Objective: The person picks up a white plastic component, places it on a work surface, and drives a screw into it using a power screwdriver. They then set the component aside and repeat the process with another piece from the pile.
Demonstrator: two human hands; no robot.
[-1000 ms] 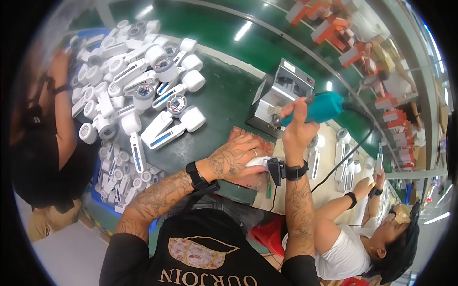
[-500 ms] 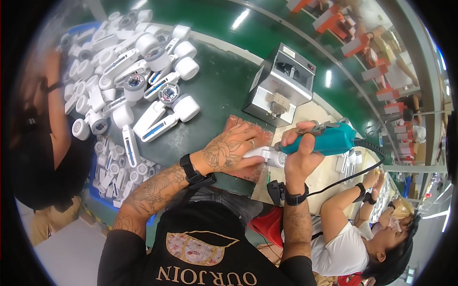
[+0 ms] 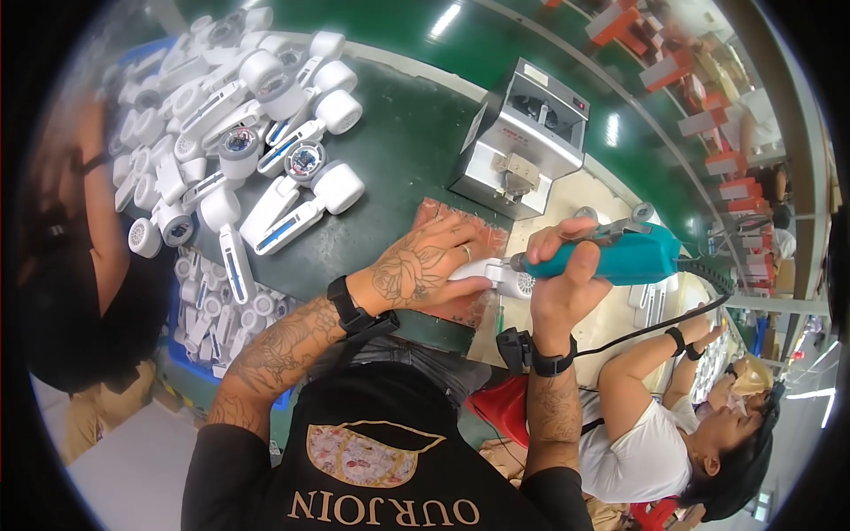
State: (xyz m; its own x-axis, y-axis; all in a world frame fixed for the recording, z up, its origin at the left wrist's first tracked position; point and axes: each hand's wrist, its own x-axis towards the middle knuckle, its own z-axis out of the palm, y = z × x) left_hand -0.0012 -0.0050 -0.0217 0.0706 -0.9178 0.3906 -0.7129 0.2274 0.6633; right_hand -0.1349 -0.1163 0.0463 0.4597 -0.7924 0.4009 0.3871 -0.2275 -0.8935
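My left hand [image 3: 429,265] presses a white handheld fan [image 3: 512,281] down on a reddish-brown mat [image 3: 462,311], its fingers wrapped over the handle. The fan's round grilled head points right, toward my other hand. In my right hand [image 3: 567,283] lies a teal electric screwdriver [image 3: 651,255], held level with its bit pointing left. The bit's tip meets the fan near the joint of handle and head; whether it sits in a screw I cannot make out.
A grey screw feeder [image 3: 522,146] stands beyond the mat. Many white fans [image 3: 221,115] are heaped on the green table at left, with more in a blue crate [image 3: 202,373] below. The screwdriver's black cable [image 3: 655,329] curves down right. Co-workers sit on both sides.
The screwdriver has shifted slightly right, and its bit now shows at the fan's joint. My left hand keeps its hold on the fan. The view has shifted slightly.
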